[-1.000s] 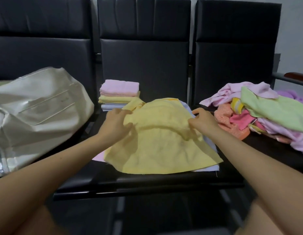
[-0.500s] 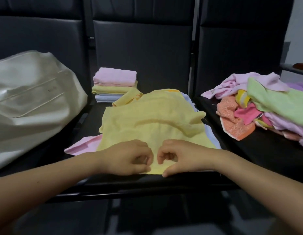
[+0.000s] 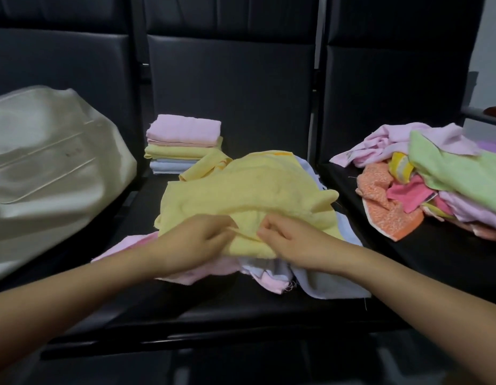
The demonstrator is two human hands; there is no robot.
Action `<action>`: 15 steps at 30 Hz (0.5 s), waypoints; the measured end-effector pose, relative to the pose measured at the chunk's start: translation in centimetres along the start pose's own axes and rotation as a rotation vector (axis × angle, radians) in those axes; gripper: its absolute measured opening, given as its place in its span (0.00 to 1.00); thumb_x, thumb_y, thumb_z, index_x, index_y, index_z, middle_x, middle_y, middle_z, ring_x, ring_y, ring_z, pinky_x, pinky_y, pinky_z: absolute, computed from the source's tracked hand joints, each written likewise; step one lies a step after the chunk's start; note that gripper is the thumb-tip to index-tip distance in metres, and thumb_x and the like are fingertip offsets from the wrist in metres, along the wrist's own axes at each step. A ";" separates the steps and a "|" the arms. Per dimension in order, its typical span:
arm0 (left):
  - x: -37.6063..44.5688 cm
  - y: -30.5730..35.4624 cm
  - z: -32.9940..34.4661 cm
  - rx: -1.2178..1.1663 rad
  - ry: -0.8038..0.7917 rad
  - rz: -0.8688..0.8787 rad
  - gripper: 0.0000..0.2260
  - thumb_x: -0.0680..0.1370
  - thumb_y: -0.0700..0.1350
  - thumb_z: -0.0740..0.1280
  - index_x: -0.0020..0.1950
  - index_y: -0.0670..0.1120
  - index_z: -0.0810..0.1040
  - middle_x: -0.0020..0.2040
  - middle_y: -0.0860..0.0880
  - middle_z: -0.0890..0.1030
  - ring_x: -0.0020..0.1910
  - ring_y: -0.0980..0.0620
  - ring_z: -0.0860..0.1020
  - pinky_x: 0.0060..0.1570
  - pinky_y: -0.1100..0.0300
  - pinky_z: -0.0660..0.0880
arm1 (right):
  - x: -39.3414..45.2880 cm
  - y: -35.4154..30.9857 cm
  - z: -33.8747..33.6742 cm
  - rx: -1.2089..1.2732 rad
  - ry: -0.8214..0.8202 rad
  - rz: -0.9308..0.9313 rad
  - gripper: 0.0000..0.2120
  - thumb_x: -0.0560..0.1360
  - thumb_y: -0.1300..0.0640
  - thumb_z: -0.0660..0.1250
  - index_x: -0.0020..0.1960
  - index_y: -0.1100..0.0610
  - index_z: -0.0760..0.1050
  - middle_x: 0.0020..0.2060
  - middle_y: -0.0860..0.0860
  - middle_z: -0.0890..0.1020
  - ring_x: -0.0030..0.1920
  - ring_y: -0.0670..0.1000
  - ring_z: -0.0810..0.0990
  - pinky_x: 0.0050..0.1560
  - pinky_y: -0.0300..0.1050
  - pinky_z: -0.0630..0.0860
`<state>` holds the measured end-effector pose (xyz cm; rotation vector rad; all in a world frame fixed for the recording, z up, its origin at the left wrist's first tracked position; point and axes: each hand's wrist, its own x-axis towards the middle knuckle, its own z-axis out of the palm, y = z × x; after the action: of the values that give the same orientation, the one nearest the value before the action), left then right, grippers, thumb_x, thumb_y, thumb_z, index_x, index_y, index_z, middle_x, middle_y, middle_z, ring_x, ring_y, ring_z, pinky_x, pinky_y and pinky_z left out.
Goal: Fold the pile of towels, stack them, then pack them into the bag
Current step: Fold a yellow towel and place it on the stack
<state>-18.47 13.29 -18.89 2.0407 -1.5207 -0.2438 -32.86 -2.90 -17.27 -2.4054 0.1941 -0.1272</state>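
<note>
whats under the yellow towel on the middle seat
Under the yellow towel a pink towel and a pale blue towel stick out. Anything else beneath is covered.

A row of black padded seats (image 3: pixel 230 309) carries everything here. On the left seat, a big cream bag (image 3: pixel 47 168) slumps on its side. Middle seat: at the back, a neat stack of folded towels (image 3: pixel 183 144), pink on top, yellow under it, pale blue at the bottom. Nearer the front edge, a pink towel (image 3: pixel 124 245) and a pale blue towel (image 3: pixel 330 282) lie flat on the cushion, rumpled at the near side. On the right seat, a loose pile of unfolded towels (image 3: pixel 424 182), green, pink, orange, lilac, all in a heap.
</note>
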 end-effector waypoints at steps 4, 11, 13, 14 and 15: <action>1.8 1.0 -3.5 -0.023 0.213 -0.031 0.12 0.82 0.47 0.61 0.39 0.48 0.76 0.32 0.62 0.76 0.34 0.61 0.72 0.35 0.67 0.67 | 1.5 -1.4 -2.1 -0.107 0.035 -0.077 0.12 0.79 0.49 0.64 0.41 0.55 0.70 0.33 0.45 0.71 0.35 0.43 0.69 0.38 0.37 0.66; 4.6 -2.8 -6.3 0.412 0.337 -0.071 0.18 0.82 0.51 0.59 0.33 0.48 0.68 0.29 0.50 0.72 0.30 0.50 0.68 0.31 0.53 0.61 | 4.8 1.3 -8.0 -0.100 0.215 0.137 0.16 0.78 0.52 0.66 0.36 0.60 0.70 0.30 0.51 0.66 0.33 0.48 0.66 0.34 0.43 0.62; 5.1 -4.2 -6.4 0.306 0.331 -0.189 0.19 0.81 0.49 0.61 0.31 0.47 0.67 0.28 0.51 0.71 0.31 0.51 0.67 0.30 0.55 0.59 | 5.5 3.1 -8.7 -0.019 0.291 0.218 0.14 0.76 0.52 0.67 0.36 0.59 0.71 0.32 0.53 0.67 0.34 0.49 0.67 0.34 0.44 0.61; 5.2 -4.6 -6.2 0.240 0.328 -0.264 0.19 0.81 0.49 0.61 0.31 0.47 0.69 0.29 0.50 0.72 0.31 0.51 0.68 0.31 0.56 0.60 | 5.7 4.1 -8.9 0.015 0.335 0.269 0.14 0.76 0.52 0.67 0.36 0.59 0.73 0.32 0.53 0.69 0.34 0.49 0.68 0.34 0.43 0.62; 5.3 -5.0 -6.0 0.168 0.325 -0.340 0.18 0.81 0.50 0.61 0.32 0.47 0.71 0.31 0.49 0.73 0.32 0.52 0.69 0.32 0.58 0.61 | 5.9 4.9 -9.0 0.054 0.383 0.320 0.12 0.76 0.51 0.67 0.38 0.58 0.76 0.32 0.51 0.73 0.34 0.48 0.71 0.33 0.42 0.64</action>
<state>-9.82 11.35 -15.74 2.3320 -1.0251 0.0890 -28.88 -13.41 -13.67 -2.2431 0.7373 -0.4375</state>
